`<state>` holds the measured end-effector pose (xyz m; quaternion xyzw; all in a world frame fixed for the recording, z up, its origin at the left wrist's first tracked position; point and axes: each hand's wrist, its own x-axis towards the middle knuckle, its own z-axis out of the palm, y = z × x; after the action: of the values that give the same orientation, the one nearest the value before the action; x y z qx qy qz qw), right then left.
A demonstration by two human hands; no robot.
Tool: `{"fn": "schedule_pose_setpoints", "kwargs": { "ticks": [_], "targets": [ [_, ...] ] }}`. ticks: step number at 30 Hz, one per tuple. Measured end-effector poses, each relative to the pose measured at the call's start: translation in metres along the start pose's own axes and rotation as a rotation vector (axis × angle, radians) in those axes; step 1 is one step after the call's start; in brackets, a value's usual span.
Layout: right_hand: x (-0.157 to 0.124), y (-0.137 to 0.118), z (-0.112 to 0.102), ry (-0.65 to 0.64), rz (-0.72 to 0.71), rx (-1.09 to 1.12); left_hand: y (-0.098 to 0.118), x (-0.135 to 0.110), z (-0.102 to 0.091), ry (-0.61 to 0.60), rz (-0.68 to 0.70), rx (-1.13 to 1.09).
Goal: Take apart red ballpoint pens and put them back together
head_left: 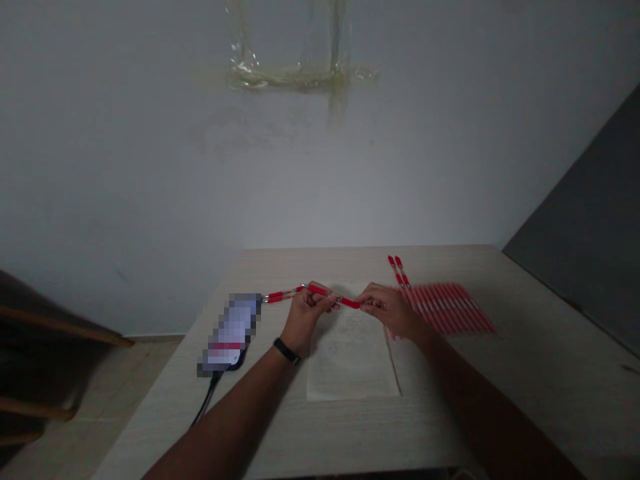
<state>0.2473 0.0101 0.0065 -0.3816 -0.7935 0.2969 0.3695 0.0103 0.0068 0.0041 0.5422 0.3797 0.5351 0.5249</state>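
Observation:
Both my hands are raised over the table with a red pen (320, 289) between them. My left hand (306, 313), with a black band on its wrist, is closed around the pen's middle. The fingers of my right hand (385, 307) pinch its red right-hand end. Beneath my hands lies a pale sheet or thin booklet (355, 373) with faint markings. Two red-and-clear pens (283, 295) lie to the left of my left hand. A row of several red pens (450, 310) lies side by side, right of my right hand.
Two more red pens (400, 272) lie beyond my right hand. A phone (233, 333), its screen pixelated, rests at the left with a black cable (204, 402). The wooden table (280, 433) meets a grey wall (150, 167) with tape strips. Wooden furniture (65, 313) stands at far left.

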Motion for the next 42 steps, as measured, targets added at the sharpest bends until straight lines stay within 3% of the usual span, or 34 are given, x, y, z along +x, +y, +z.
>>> {"fn": "schedule_pose_setpoints", "kwargs": {
  "ticks": [9, 18, 33, 38, 42],
  "targets": [
    [-0.001, 0.01, 0.005, -0.017, -0.001, 0.017, 0.002, -0.003, 0.002, -0.025, -0.02, -0.027],
    [-0.001, 0.007, 0.004, -0.028, -0.011, 0.036, 0.001, 0.0, -0.001, 0.022, 0.002, -0.027],
    [-0.003, 0.0, 0.012, -0.028, 0.057, 0.014, -0.003, -0.002, 0.001, -0.006, -0.024, 0.04],
    [-0.002, 0.007, 0.002, 0.089, 0.177, 0.112, -0.004, 0.001, -0.003, 0.055, -0.023, -0.008],
    [0.002, 0.012, -0.006, 0.247, 0.157, 0.294, -0.006, 0.002, -0.005, 0.079, -0.05, -0.067]
  ]
}}
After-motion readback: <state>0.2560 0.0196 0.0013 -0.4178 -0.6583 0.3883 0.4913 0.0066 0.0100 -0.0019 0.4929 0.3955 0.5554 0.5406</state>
